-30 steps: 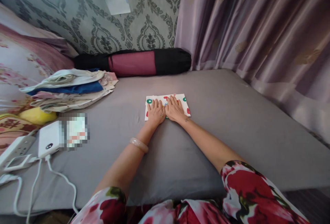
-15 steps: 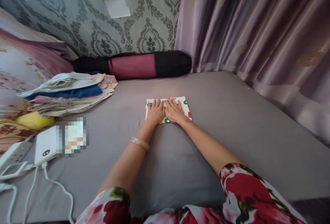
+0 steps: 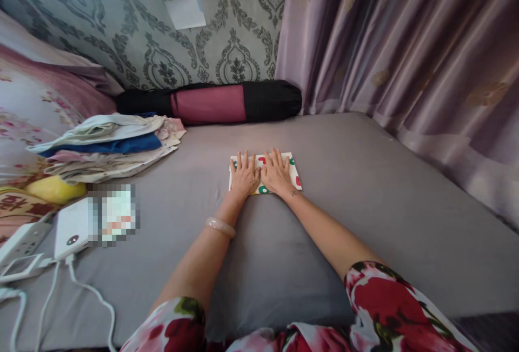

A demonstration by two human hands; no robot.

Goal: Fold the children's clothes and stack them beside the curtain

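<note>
L hand point(image 3: 244, 176) & R hand point(image 3: 276, 173): grip spread flat on cloth point(image 3: 295, 174), fingers wider now.

Both arms were stretched forward, nearly straight, converging toward centre. Pose of left hand point(image 3: 244, 175): palm down, flat, fingers extended and slightly fanned, pointing away from the body. Same for right hand point(image 3: 277, 172): flat, palm down, fingers splayed a bit wider. Thumbs sat side by side, inner edges of the hands touching or just about. Wrists were low, roughly in line with the forearms. Forearms were bare. Neither hand was curled or gripping.
</note>
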